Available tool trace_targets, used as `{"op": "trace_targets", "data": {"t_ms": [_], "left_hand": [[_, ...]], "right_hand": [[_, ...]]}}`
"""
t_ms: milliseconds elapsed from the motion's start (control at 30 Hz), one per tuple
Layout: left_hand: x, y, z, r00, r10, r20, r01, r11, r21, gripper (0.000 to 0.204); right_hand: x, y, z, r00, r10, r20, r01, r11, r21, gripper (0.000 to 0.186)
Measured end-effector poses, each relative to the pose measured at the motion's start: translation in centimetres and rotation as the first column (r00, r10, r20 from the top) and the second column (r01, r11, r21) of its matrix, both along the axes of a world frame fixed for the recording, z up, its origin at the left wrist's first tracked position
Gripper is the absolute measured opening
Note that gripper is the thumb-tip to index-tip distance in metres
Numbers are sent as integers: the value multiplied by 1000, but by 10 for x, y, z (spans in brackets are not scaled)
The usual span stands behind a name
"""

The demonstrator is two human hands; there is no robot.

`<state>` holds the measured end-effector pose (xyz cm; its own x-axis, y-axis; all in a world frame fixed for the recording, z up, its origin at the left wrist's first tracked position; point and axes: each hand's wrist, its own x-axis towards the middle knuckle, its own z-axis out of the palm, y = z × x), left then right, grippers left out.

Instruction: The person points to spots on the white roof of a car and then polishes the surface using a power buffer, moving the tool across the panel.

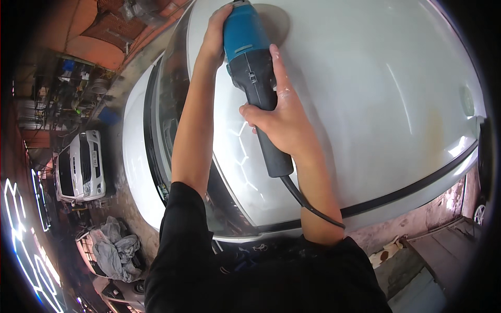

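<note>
A corded polisher (248, 44) with a teal body and a black rear handle lies over the white car roof (365, 104). My left hand (215, 35) is closed on the left side of its teal front end, near the top of the view. My right hand (284, 122) wraps the black handle, its index finger stretched up along the casing. The tool's working face is hidden. From the handle's end, a black cord (308, 203) runs down across my right forearm. White residue marks my right fingers.
The windshield (175, 78) and white hood (136, 141) lie to the left. Beyond are a parked white vehicle (81, 164), grey sheeting (115, 248) over another vehicle, and cluttered shelves (68, 88). A dark trim strip (396, 201) edges the roof nearest me.
</note>
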<state>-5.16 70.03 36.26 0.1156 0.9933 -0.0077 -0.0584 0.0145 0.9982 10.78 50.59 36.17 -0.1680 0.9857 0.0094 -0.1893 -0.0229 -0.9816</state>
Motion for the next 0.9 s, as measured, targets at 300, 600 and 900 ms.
{"op": "trace_targets", "data": {"t_ms": [300, 600, 900], "left_hand": [[-53, -18, -20, 994, 99, 45, -99, 995, -2, 52], [-169, -57, -45, 948, 317, 34, -316, 949, -18, 53], [-150, -54, -26, 968, 249, 3, -248, 967, -64, 50]], "right_hand": [[-34, 3, -20, 995, 94, 44, -93, 996, -11, 112], [-107, 6, -42, 948, 302, 106, -300, 953, -29, 111], [-115, 25, -57, 958, 286, 12, -286, 957, 44, 113]]}}
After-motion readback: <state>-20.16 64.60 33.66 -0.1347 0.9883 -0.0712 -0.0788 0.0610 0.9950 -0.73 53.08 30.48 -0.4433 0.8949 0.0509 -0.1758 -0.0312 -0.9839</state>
